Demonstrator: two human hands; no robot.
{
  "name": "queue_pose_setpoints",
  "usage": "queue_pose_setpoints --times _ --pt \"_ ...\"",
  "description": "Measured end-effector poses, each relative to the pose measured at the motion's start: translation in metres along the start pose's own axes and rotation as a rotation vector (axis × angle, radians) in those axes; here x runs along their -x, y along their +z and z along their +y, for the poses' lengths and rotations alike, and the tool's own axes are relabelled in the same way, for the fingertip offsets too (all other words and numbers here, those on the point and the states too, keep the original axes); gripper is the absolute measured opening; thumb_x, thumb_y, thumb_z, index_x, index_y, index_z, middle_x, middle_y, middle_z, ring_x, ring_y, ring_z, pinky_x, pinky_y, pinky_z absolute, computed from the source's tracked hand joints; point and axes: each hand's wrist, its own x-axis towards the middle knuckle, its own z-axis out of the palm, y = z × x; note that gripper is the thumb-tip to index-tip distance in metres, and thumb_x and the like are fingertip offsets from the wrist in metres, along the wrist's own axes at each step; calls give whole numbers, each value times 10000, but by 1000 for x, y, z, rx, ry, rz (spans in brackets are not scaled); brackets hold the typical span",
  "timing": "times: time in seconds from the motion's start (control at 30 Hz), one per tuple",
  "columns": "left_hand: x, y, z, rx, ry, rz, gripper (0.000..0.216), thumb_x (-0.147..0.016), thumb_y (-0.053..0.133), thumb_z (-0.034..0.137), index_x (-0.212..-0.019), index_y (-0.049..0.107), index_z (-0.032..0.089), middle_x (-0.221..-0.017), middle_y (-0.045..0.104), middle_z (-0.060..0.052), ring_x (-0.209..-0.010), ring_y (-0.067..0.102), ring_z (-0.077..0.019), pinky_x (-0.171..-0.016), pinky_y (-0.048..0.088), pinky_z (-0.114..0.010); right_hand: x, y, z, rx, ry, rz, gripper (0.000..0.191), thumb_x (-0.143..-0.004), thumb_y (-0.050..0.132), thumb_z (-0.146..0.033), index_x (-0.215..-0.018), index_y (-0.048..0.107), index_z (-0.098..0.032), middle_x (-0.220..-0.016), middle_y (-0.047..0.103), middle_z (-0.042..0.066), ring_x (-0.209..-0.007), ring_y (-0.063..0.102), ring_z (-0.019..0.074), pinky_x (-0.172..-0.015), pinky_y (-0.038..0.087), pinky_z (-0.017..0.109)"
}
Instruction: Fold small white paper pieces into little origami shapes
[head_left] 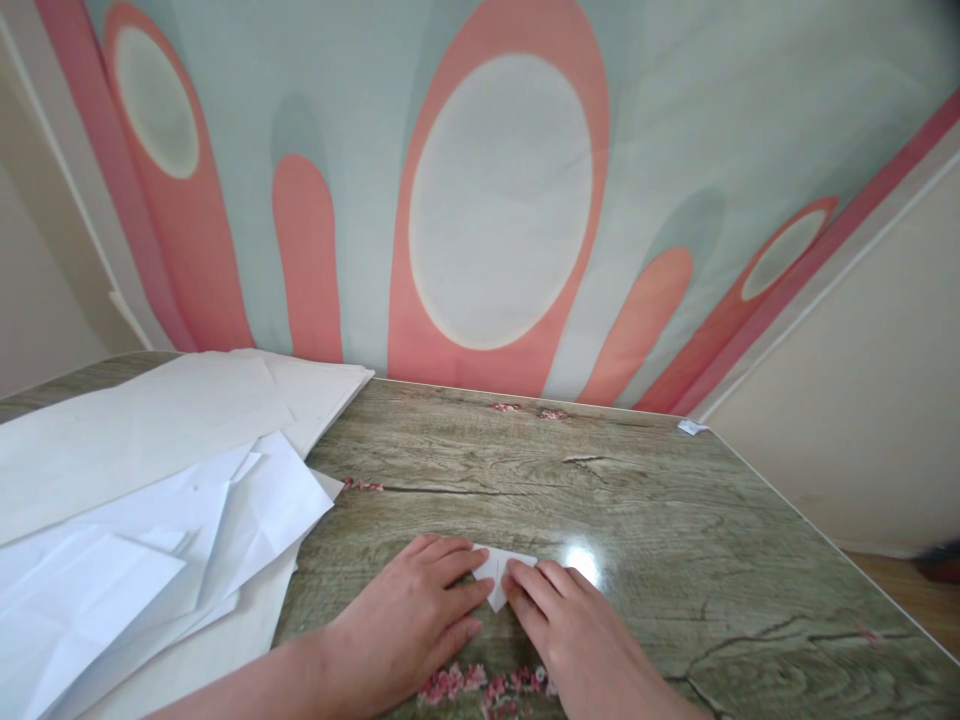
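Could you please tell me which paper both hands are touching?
The small folded paper between the left hand and right hand; the larger papers lie apart from it, piled at the left.

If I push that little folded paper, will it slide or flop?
The folded paper probably weighs very little, being so small. It might slide easily, since the table looks glossy. Its folded shape might make it fairly stiff.

Small white folded paper piece [497,572], matt, creased. Greenish-brown wood-grain tabletop [480,450], glossy, throwing back light. Loose white paper sheets [289,490], smooth, creased. Coral-and-grey-green printed backdrop [367,150]: from here I read matt cloth.
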Motion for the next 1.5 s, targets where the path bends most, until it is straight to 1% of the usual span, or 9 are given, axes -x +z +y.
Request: queue_pose_setpoints --times 0.13,0.33,0.47,0.67,0.73,0.83,0.93,1.1,1.5 --pt "-4 4 -1 52 -39 52 222 -920 497 227 -1096 630 254 -1137 623 -19 -1089 524 -214 -958 395 -372 -4 -6 3 -158 91 -18 273 -761 629 -79 -1013 633 -182 -1038 630 26 -872 544 201 -769 442 346" --pt "-6 15 -4 27 -90 71 315 -853 602 244 -1167 577 237 -1128 610 -35 -1061 507 -251 -942 395 -401 -7 -6 1 -335 183 60 117 -796 649 -179 -906 646 -219 -974 629 18 -876 544 216 -779 420 372" --pt "-7 22 -12 110 -109 143 166 -883 550 214 -995 664 258 -1056 624 -32 -1003 538 -230 -895 413 -375 -10 3 4 -440 255 119 53 -785 691 -211 -817 655 -234 -931 629 6 -848 550 205 -759 402 360" --pt "-9 26 -23 339 -215 258 114 -853 586 212 -795 683 229 -898 632 -17 -867 573 -182 -806 440 -300 -17 10 11 -647 387 107 136 -704 765 -184 -767 651 -226 -900 614 -5 -877 559 193 -779 393 327" --pt "-10 26 -26 357 -265 300 53 -807 628 187 -837 658 220 -907 616 -18 -883 560 -191 -809 439 -303 -19 9 12 -696 417 81 167 -685 775 -180 -778 642 -221 -903 608 -7 -888 555 193 -788 393 320" --pt "-11 27 -26 318 -322 346 240 -738 682 164 -961 612 218 -978 590 -29 -944 528 -218 -847 420 -338 -21 7 12 -718 462 60 271 -659 782 -184 -878 627 -220 -956 588 8 -925 533 208 -812 394 327" --pt "-13 26 -25 248 -350 325 234 -723 697 197 -935 600 216 -970 575 -28 -940 515 -233 -835 407 -360 -22 5 12 -709 493 50 359 -644 783 -193 -958 610 -217 -1018 563 27 -969 505 226 -843 388 341" --pt "-13 25 -23 173 -390 297 154 -730 685 253 -842 588 212 -892 565 -18 -876 516 -232 -782 390 -354 -23 3 14 -710 484 21 365 -663 769 -225 -993 614 -226 -1036 541 29 -988 486 227 -865 380 342" --pt "-12 23 -23 184 -422 251 175 -710 712 276 -819 592 211 -862 578 -6 -851 519 -224 -762 356 -339 -24 -1 16 -770 437 -18 376 -652 767 -195 -983 592 -228 -1048 505 20 -1011 468 209 -881 374 316"
